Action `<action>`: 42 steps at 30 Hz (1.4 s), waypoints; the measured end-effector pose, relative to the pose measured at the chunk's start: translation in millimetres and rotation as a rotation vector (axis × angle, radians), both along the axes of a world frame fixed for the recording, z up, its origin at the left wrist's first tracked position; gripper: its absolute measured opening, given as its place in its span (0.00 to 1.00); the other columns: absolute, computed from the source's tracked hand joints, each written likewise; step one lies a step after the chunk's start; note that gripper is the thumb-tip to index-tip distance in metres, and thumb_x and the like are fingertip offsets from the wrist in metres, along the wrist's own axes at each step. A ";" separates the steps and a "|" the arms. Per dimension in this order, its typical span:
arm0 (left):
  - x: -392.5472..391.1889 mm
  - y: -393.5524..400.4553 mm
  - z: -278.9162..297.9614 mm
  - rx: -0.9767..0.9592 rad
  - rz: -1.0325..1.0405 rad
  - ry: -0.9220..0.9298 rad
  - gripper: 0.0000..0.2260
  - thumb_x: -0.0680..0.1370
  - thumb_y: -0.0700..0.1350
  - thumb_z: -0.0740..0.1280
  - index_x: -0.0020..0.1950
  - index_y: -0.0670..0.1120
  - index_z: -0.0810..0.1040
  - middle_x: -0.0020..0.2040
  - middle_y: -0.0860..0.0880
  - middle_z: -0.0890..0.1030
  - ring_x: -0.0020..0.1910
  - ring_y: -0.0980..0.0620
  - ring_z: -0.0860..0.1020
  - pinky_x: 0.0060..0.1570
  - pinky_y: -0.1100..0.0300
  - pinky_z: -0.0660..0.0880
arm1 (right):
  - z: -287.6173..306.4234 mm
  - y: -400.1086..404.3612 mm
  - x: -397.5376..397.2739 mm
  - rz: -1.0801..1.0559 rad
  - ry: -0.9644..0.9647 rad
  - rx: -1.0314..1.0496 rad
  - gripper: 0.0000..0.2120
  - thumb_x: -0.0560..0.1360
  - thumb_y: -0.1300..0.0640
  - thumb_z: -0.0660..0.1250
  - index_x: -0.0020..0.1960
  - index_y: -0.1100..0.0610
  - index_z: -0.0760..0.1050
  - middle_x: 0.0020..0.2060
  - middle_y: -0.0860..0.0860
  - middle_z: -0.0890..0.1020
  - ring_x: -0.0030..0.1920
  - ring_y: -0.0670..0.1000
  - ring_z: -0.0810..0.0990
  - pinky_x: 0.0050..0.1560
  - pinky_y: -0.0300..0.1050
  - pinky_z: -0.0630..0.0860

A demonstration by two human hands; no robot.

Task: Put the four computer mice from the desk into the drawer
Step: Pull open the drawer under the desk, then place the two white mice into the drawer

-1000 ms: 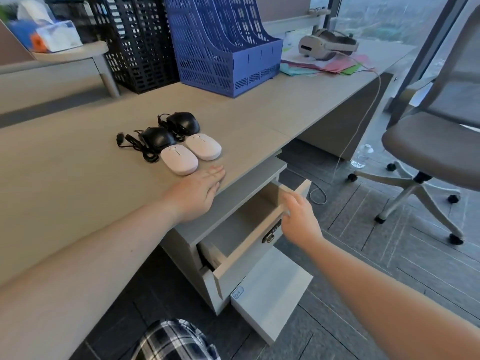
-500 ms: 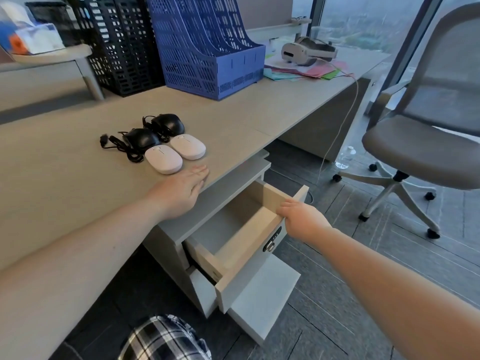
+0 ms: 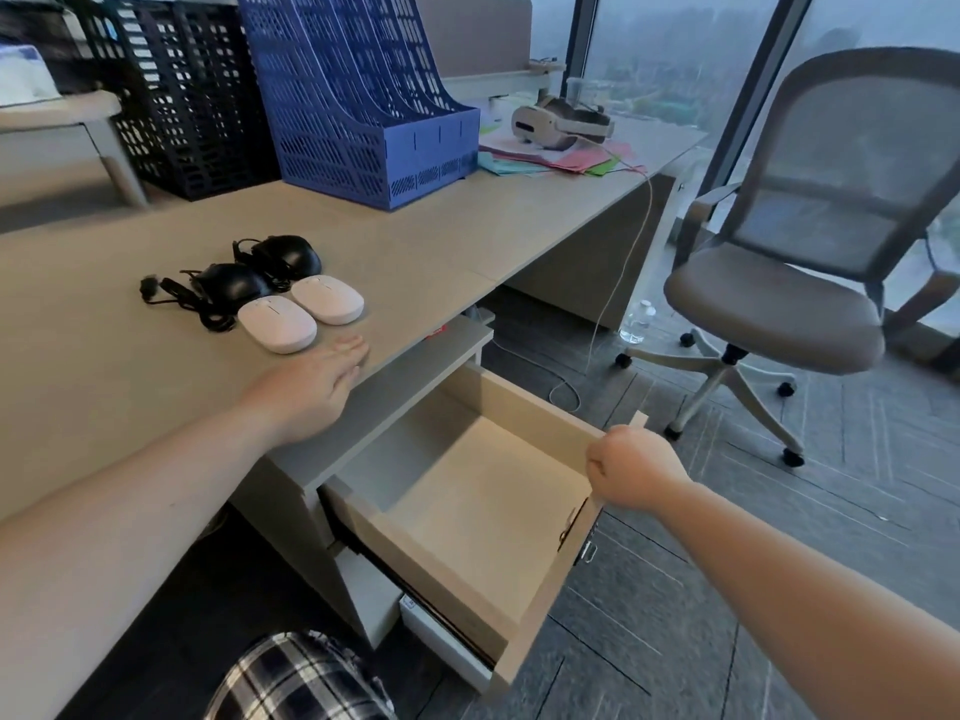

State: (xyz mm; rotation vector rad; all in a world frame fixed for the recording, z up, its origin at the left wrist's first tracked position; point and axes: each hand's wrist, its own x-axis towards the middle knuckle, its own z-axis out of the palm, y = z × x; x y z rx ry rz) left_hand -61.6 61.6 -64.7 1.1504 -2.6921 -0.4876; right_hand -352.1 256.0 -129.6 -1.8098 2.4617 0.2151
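Note:
Two white mice (image 3: 278,323) (image 3: 328,299) lie side by side on the desk (image 3: 104,397), with two black corded mice (image 3: 230,283) (image 3: 287,253) just behind them. My left hand (image 3: 311,389) rests flat on the desk edge right in front of the nearer white mouse, fingers together, holding nothing. Below the desk the top drawer (image 3: 467,558) stands pulled far out and is empty inside. My right hand (image 3: 631,469) grips the top edge of the drawer front at its far end.
A blue file rack (image 3: 363,106) and a black one (image 3: 176,90) stand at the back of the desk. A headset (image 3: 558,122) lies on coloured papers at the far right. An office chair (image 3: 795,283) stands right of the drawer. A lower drawer (image 3: 447,641) sticks out slightly.
My right hand has pulled the top drawer much farther out, so its whole empty floor shows. My left hand has stayed flat on the desk edge.

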 end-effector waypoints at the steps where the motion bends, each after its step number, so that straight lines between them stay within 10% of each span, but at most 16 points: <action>1: -0.1 -0.5 0.7 0.000 -0.001 0.002 0.20 0.82 0.43 0.53 0.75 0.44 0.61 0.77 0.50 0.58 0.76 0.55 0.54 0.72 0.61 0.50 | 1.4 -1.6 1.5 -0.005 0.014 0.013 0.11 0.76 0.55 0.53 0.37 0.53 0.69 0.36 0.51 0.72 0.38 0.55 0.75 0.39 0.44 0.76; 13: 0.2 -1.3 2.7 -0.003 0.020 0.050 0.18 0.82 0.44 0.56 0.72 0.44 0.68 0.74 0.49 0.66 0.74 0.52 0.62 0.73 0.57 0.57 | 11.1 -21.7 16.3 -0.011 0.001 -0.015 0.11 0.77 0.55 0.52 0.39 0.55 0.69 0.33 0.49 0.74 0.39 0.54 0.79 0.39 0.45 0.76; 18: 11.6 -3.8 13.8 -0.163 0.129 0.218 0.13 0.76 0.47 0.59 0.45 0.41 0.80 0.43 0.44 0.82 0.45 0.43 0.79 0.44 0.45 0.78 | 36.8 -74.4 48.9 -0.006 -0.164 -0.323 0.13 0.75 0.56 0.55 0.40 0.57 0.76 0.38 0.50 0.81 0.43 0.54 0.79 0.41 0.49 0.79; 25: 28.4 -47.1 21.5 -0.086 0.509 0.178 0.35 0.67 0.60 0.73 0.69 0.47 0.67 0.67 0.44 0.68 0.65 0.42 0.68 0.60 0.49 0.71 | 77.4 -158.1 113.6 0.107 -0.348 -0.645 0.15 0.77 0.53 0.60 0.61 0.54 0.76 0.54 0.51 0.82 0.60 0.54 0.75 0.56 0.47 0.73; 31: 26.0 -66.5 20.1 0.020 0.509 0.125 0.48 0.59 0.67 0.74 0.70 0.44 0.65 0.70 0.44 0.69 0.69 0.43 0.67 0.66 0.52 0.66 | 88.4 -219.0 149.5 0.105 -0.490 -0.450 0.27 0.76 0.46 0.62 0.73 0.51 0.63 0.70 0.51 0.71 0.71 0.55 0.67 0.67 0.51 0.67; 42: 21.3 -79.1 25.1 0.073 0.493 0.114 0.47 0.58 0.62 0.77 0.69 0.41 0.65 0.68 0.43 0.69 0.67 0.45 0.68 0.64 0.54 0.68 | 105.7 -256.5 166.1 0.096 -0.537 -0.265 0.31 0.72 0.50 0.68 0.71 0.58 0.64 0.66 0.57 0.74 0.66 0.58 0.73 0.62 0.49 0.71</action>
